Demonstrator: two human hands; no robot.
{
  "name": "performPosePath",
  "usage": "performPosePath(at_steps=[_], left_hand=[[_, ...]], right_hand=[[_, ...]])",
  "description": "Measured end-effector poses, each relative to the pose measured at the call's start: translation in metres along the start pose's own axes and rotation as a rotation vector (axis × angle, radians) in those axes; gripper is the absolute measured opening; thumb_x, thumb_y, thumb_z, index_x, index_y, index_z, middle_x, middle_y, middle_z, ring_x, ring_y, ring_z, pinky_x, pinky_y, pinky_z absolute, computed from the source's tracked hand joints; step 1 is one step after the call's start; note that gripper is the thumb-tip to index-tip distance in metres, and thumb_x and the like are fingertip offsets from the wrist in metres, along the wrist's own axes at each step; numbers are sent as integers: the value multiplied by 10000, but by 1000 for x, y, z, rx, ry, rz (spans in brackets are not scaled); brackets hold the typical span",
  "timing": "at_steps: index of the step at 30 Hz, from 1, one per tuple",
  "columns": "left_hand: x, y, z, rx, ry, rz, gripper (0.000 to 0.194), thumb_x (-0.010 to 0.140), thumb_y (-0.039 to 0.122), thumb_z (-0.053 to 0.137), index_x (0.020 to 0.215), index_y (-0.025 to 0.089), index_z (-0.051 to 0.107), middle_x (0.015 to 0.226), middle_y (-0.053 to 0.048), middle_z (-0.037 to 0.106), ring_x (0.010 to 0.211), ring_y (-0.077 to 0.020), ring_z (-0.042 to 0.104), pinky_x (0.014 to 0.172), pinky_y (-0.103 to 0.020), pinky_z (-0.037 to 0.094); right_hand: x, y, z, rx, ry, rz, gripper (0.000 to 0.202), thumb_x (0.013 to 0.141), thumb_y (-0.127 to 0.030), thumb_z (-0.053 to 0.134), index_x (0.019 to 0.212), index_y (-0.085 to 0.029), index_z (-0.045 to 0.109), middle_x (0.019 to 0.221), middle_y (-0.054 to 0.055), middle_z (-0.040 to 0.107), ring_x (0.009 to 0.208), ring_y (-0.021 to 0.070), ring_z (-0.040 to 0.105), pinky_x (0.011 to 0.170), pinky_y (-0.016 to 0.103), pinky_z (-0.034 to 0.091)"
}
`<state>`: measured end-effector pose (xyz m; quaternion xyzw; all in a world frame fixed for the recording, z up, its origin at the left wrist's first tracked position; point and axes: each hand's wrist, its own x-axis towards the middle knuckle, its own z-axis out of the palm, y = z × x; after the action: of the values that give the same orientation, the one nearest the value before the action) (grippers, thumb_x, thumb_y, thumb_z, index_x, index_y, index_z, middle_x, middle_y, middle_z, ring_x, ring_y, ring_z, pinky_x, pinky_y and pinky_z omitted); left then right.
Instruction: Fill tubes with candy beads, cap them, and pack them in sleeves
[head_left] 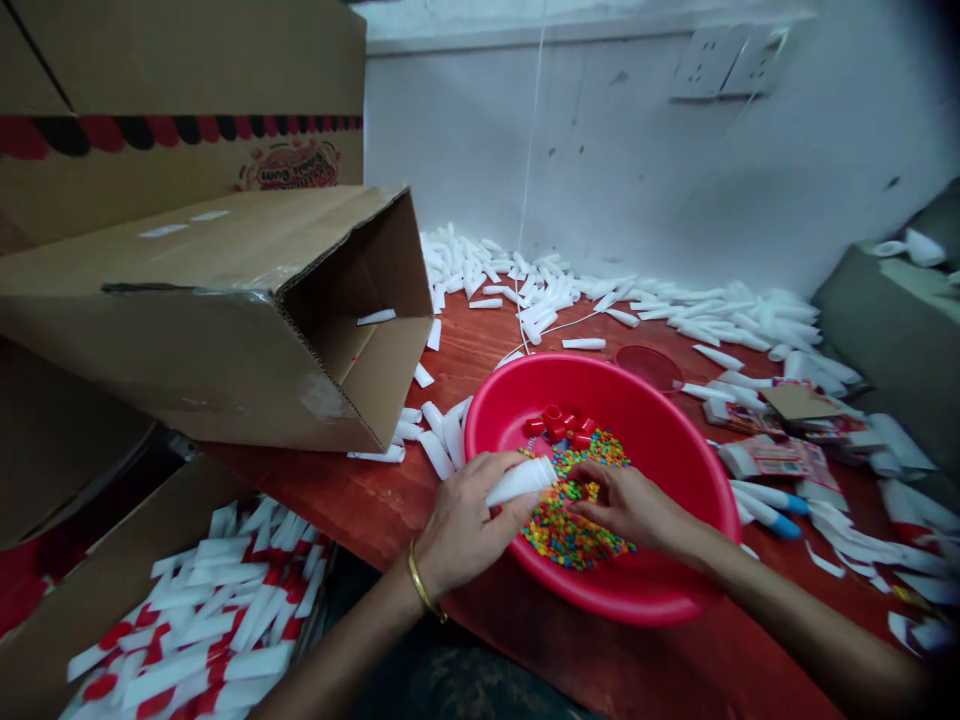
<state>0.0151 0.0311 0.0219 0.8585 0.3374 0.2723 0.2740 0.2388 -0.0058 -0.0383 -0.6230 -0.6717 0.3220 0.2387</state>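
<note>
My left hand [472, 515] is closed around a white plastic tube [521, 482], tilted over the near left rim of a red basin [712, 540]. The tube's ribbed neck points right, toward my other hand. Small multicoloured candies [577, 540] lie heaped on the basin floor, with several red caps [559, 425] behind them. My right hand [619, 505] reaches in over the candies from the right. Its fingers are half curled, with thumb and forefinger apart and candies showing in the gap. Whether any candy touches its fingertips I cannot make out.
An open cardboard box [187, 330] lies on its side at left on the red table [480, 335]. Loose white tubes [555, 290] are strewn along the wall. Below left, a carton holds red-capped tubes [217, 620]. Printed packets [787, 455] lie at right.
</note>
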Motion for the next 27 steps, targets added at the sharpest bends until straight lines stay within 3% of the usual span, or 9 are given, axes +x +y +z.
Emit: performPosePath(at_steps=[4, 8, 17, 27], left_hand=[[4, 0, 3, 10, -16, -25, 323, 828, 363, 497, 1123, 234, 523, 1019, -28, 618, 899, -149, 574, 779, -309, 479], [8, 1, 3, 35, -66, 3, 334, 833, 351, 480, 1139, 222, 523, 1021, -51, 619, 897, -168, 578, 774, -337, 484], [12, 9, 6, 219, -173, -13, 324, 830, 372, 469, 1122, 250, 543, 923, -47, 608, 854, -202, 584, 724, -357, 482], [14, 10, 9, 184, -185, -5, 329, 842, 375, 451, 1134, 242, 527, 963, -49, 597, 885, -201, 572, 749, -361, 481]], right_hand=[[1, -3, -2, 528, -83, -33, 321, 712, -394, 594, 929, -168, 524, 716, -3, 549, 539, 96, 489, 476, 213, 391], [0, -8, -5, 624, -81, -42, 367, 711, -409, 617, 974, -177, 510, 645, -31, 528, 497, 85, 474, 461, 205, 387], [-10, -22, -11, 129, 134, -201, 258, 786, -331, 537, 983, -164, 542, 662, -3, 561, 536, 113, 485, 484, 230, 381], [-12, -26, -17, -264, 336, -333, 268, 759, -261, 495, 969, -119, 582, 686, 55, 612, 585, 148, 570, 539, 256, 448]])
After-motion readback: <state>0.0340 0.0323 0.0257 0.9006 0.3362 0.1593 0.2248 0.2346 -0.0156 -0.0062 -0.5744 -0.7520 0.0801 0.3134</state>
